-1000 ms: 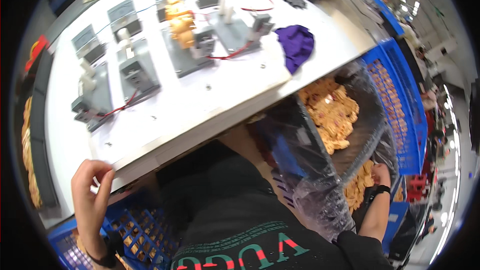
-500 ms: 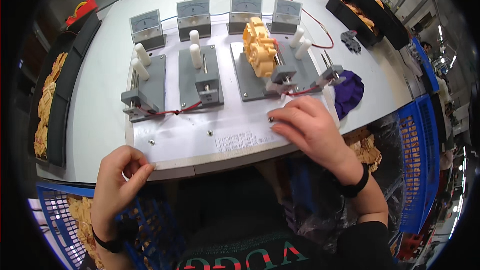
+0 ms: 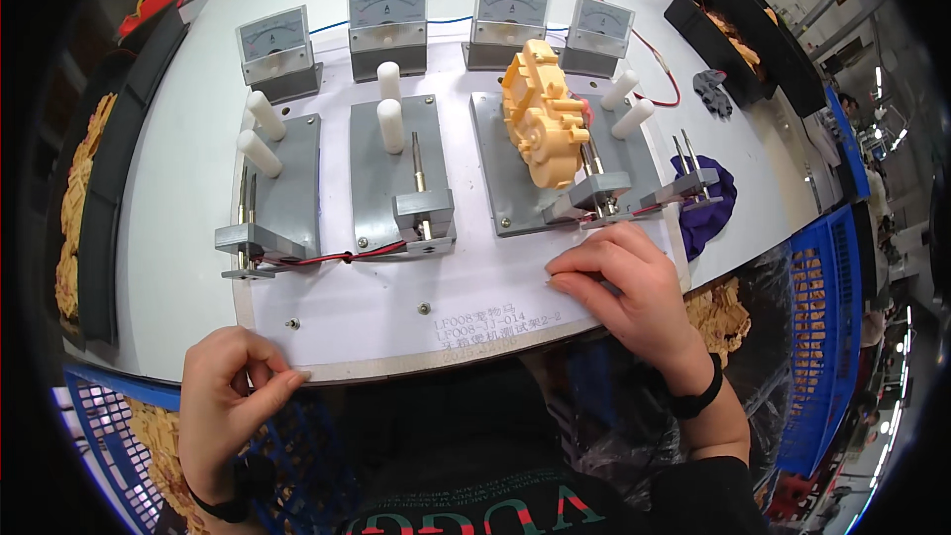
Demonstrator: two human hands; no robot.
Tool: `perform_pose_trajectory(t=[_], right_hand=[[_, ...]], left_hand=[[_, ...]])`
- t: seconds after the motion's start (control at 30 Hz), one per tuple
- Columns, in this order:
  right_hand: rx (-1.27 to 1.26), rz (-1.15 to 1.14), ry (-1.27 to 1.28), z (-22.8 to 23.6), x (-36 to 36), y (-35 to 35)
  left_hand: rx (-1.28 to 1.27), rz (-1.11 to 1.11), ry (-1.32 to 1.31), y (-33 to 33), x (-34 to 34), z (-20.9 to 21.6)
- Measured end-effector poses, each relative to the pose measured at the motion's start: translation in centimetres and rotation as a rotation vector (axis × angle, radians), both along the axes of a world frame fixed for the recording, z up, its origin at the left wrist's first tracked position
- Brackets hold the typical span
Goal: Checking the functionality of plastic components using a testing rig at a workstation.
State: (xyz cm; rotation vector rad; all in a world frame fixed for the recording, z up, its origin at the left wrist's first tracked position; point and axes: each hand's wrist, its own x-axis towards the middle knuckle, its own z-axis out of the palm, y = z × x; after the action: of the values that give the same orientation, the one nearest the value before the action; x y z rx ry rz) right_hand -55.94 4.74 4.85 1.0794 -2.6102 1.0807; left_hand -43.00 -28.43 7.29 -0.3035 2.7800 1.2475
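The right hand (image 3: 634,287) has come up from the bin onto the tabletop (image 3: 178,238), fingers loosely curled, gripping nothing — just below the yellow gearbox (image 3: 540,124) seated on its grey fixture (image 3: 515,188). The left hand (image 3: 233,391) stays curled at the white board's (image 3: 396,322) edge — empty.

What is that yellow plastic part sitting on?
The yellow plastic part stands on a grey fixture plate, against metal pins. How it seats underneath is covered by the part itself.

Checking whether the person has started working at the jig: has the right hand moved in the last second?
Yes. The right hand came up from the bin of yellow parts onto the white board, beside the third grey fixture.
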Motion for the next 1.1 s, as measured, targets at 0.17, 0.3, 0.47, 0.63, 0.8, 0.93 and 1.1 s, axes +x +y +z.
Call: perform_pose_trajectory(t=[0.17,0.3,0.47,0.63,0.8,0.93,1.1], right_hand=[[0.001,-0.022,0.055,-0.13,0.12,-0.11],[-0.012,-0.008,0.083,-0.16,0.14,-0.02],[0.008,-0.01,0.125,-0.1,0.2,-0.02],[0.003,-0.013,0.146,-0.11,0.35,-0.03],[-0.004,-0.015,0.177,-0.2,0.36,0.07],[0.013,0.004,0.2,-0.27,0.25,0.26],[0.009,0.014,0.207,-0.4,0.21,0.42]], left_hand=[[0.022,-0.004,0.017,-0.05,0.07,-0.13],[0.008,-0.015,0.025,0.05,0.02,-0.09],[0.016,0.003,0.025,0.18,0.13,-0.12],[0.021,0.01,0.034,0.21,0.25,-0.21],[0.051,0.008,0.025,0.27,0.3,-0.17],[0.076,0.013,0.014,0.3,0.35,-0.17],[0.093,0.014,0.017,0.3,0.4,-0.27]])
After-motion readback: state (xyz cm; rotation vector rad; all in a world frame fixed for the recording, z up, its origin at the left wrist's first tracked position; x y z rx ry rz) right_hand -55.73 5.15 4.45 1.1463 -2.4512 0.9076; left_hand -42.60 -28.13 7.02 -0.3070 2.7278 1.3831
